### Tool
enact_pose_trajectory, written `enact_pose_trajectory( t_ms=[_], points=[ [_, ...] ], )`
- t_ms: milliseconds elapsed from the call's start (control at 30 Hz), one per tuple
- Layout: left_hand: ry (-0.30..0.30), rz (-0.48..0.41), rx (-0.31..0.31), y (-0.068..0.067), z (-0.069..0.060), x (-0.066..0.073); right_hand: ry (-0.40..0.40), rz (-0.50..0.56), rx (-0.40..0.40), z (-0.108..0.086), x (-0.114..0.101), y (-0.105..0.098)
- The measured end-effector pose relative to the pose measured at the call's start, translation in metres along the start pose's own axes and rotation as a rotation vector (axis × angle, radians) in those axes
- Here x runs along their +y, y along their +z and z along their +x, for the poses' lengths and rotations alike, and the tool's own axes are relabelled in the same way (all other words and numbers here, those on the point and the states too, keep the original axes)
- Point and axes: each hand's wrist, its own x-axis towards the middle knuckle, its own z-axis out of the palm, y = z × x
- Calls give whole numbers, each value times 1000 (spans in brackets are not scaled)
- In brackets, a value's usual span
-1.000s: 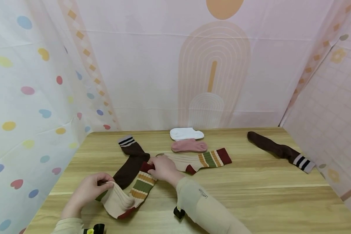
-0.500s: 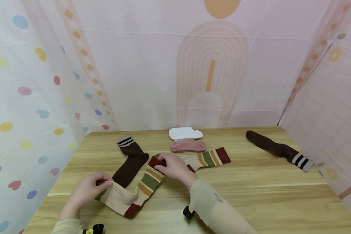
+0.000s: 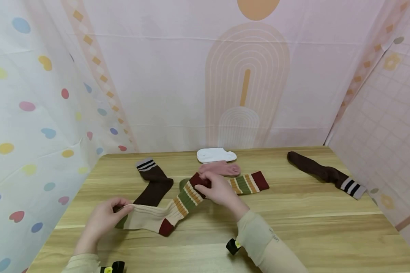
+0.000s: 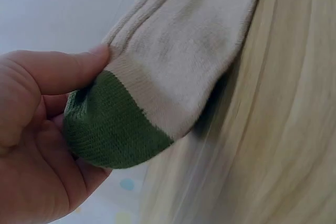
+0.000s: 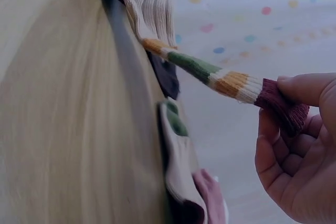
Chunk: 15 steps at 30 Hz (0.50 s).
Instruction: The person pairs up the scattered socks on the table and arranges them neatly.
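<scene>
A cream sock (image 3: 147,219) with green and orange stripes, a dark red cuff and heel and a green toe is stretched between both hands. My left hand (image 3: 104,220) pinches it near the green toe; the left wrist view shows the thumb on top of the toe end (image 4: 118,124). At the other end my right hand (image 3: 222,191) pinches the dark red cuff (image 5: 283,106). The sock is raised off the table in the right wrist view. Beneath and behind it lies a matching striped sock (image 3: 248,183), partly hidden by the right hand.
A brown sock (image 3: 155,189) with a striped grey cuff lies behind the left hand. Its look-alike, another brown sock (image 3: 322,172), lies at the right. A white ankle sock (image 3: 216,155) and a pink ankle sock (image 3: 222,168) lie at the back of the wooden table (image 3: 311,227).
My right hand has moved to the right and away from me with the cuff, drawing the sock straighter. The heel has risen, while my left hand stays nearly in place at the toe.
</scene>
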Motion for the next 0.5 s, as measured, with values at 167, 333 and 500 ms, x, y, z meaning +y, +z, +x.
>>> enact_pose_trajectory(
  t_ms=[167, 333, 500],
  points=[
    [9, -17, 49, 3, 7, 7, -50, 80, 70, -4, 6, -12],
    [43, -42, 105, 6, 17, 19, 13, 134, 110, -9, 10, -26],
    [87, -107, 108, 10, 30, 38, 135, 208, 138, -15, 17, -45]
  ],
)
